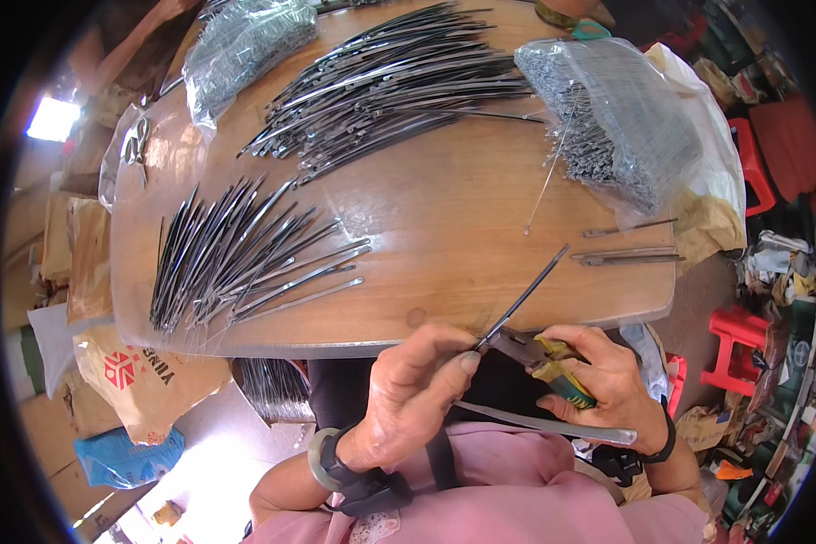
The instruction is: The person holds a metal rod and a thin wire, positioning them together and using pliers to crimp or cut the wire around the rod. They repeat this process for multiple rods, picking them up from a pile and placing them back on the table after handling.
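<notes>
At the near edge of the table, my left hand [421,392] is closed, pinching a thin dark metal strip [533,288] between thumb and fingers. The strip slants up and to the right over the tabletop. My right hand [598,379] is wrapped around pliers [548,363] with yellow and green handles. Their jaws meet the strip right beside my left fingertips; whether they grip it I cannot tell. Below the pliers, a wider silvery flat strip [553,422] runs from behind my left hand toward my right wrist. Its far end is hidden by that hand.
Dark metal strips lie in a large pile [381,86] at the back and a smaller pile [245,254] at left on the wooden table [426,208]. Plastic bags of thin metal pieces [607,127] [245,54] stand behind. Scissors [136,145] lie far left; a red stool [733,349] stands right.
</notes>
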Demonstrator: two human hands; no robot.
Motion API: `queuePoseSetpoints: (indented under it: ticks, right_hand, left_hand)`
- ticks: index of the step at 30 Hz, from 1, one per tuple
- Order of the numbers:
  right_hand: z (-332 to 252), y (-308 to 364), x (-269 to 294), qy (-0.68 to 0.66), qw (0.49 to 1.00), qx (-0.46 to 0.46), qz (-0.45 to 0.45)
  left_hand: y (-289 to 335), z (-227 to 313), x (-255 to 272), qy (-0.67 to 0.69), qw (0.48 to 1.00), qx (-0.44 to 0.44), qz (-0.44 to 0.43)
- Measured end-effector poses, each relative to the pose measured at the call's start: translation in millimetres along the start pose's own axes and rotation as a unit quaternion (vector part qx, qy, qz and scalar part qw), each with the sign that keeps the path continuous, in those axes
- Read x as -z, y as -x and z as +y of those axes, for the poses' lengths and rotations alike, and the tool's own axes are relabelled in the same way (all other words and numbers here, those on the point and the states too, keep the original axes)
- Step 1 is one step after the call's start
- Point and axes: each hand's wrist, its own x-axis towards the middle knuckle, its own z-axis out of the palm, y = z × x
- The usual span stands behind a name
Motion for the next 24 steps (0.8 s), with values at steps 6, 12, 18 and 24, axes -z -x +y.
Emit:
queuePoseSetpoints:
  ticks: [6,12,18,24]
  right_hand:
    - [-3.0,-5.2,-4.5,0.029,0.999,0.01,-0.032]
    - [-2.8,-17.7,-18.9,0.066,0.992,0.067,-0.079]
    - [-4.9,-68.7,-20.4,0.036,0.989,0.139,-0.027]
    - [28.8,-103.9,29.3,0.305,0.93,0.197,0.049]
  left_hand:
    - [-4.4,-6.2,0.5,-0.106,0.992,-0.064,-0.006]
    - [11.1,-5.4,20.1,-0.046,0.996,0.048,0.052]
    - [0.5,25.2,44.4,0.013,0.992,0.041,0.118]
    - [23.3,42.6,127.8,-0.248,0.901,-0.143,0.326]
